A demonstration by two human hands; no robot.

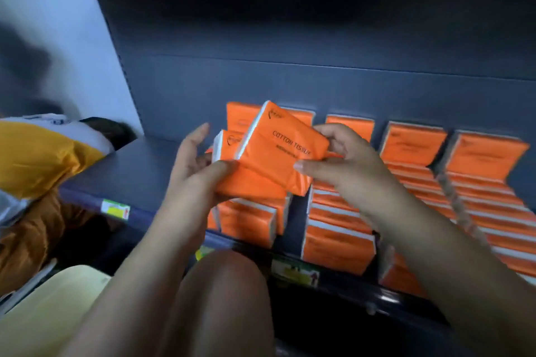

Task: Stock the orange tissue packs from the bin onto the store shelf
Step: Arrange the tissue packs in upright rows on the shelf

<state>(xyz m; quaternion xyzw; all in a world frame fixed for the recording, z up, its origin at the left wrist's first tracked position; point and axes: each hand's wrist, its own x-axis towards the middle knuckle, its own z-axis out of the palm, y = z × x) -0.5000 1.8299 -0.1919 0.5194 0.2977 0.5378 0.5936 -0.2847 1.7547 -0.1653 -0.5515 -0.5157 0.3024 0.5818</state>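
My left hand (200, 165) and right hand (342, 159) each grasp soft, light, slippery orange plastic-wrapped tissue packs (278, 151) by their ends, above the dark shelf's (139, 165) front edge.

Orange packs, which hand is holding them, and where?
The left hand grips the lower orange pack by its near edge; the right hand pinches the upper "COTTON TISSUE" pack at its right end.

You have two soft orange plastic-wrapped tissue packs (269, 153) tilted together above the dark blue metal store shelf (139, 165), where rows of matching orange packs (406, 182) already stand upright, filling its right side.
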